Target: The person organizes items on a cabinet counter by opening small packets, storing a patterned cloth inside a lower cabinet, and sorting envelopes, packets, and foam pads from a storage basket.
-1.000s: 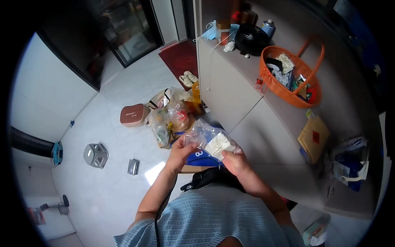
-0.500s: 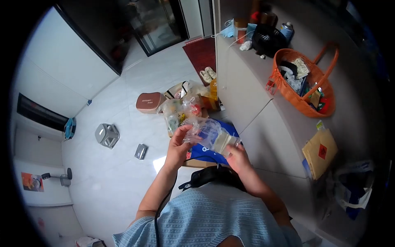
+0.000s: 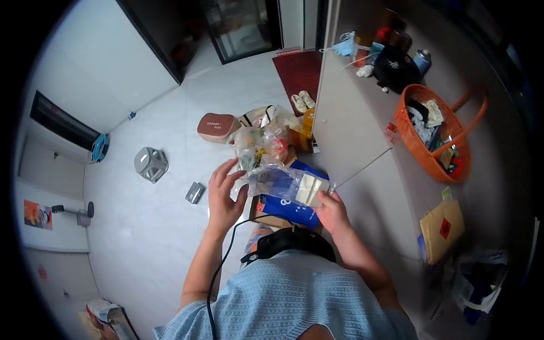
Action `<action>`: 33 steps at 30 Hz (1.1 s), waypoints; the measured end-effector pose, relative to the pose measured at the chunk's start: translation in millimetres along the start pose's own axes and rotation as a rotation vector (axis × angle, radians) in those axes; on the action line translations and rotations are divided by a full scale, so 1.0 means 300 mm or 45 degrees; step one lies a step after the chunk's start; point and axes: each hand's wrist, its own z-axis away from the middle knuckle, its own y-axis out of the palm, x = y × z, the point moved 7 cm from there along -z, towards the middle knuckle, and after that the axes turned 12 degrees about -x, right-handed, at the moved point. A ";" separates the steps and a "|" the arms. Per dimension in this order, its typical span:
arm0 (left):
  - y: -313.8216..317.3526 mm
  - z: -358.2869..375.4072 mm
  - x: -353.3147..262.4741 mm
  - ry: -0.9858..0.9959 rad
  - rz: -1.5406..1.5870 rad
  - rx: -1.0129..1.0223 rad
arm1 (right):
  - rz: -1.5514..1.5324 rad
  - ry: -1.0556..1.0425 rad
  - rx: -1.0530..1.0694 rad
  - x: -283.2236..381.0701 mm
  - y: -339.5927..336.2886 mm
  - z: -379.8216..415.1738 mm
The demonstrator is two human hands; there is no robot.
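Note:
A clear plastic bag point(image 3: 275, 179) stretches between my hands, with a pale, cream-coloured block point(image 3: 309, 190) inside its right end. My right hand point(image 3: 333, 213) pinches that end, thumb against the block. At the bag's loose left end, my left hand point(image 3: 224, 194) has its fingers spread and curved, fingertips close to the crumpled plastic. Below the bag lies a blue bag point(image 3: 292, 211) with white print, resting in a cardboard box point(image 3: 254, 211). A black cable point(image 3: 231, 241) runs across in front of my body.
Past my hands, filled plastic bags point(image 3: 247, 137) and a pinkish-brown case point(image 3: 217, 127) sit on the tiled floor. A grey stool point(image 3: 151, 163) and a small grey box point(image 3: 195, 192) stand to the left. On the right, a cabinet top carries an orange basket point(image 3: 422, 148) and a brown paper packet point(image 3: 442, 229).
My left hand has moved left and its fingers have spread from the plastic. The clear bag now lies more drawn out toward the left. The whole view has shifted slightly.

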 end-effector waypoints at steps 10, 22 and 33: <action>-0.003 0.105 0.223 0.112 -0.184 0.384 | 0.052 0.190 0.183 -0.284 0.311 -0.115; -0.347 0.210 0.930 -0.760 -0.155 0.385 | 0.399 0.370 0.338 -0.847 0.880 -0.291; -0.639 0.344 1.407 -1.401 0.580 -0.088 | 0.512 0.615 0.546 -1.236 1.297 -0.375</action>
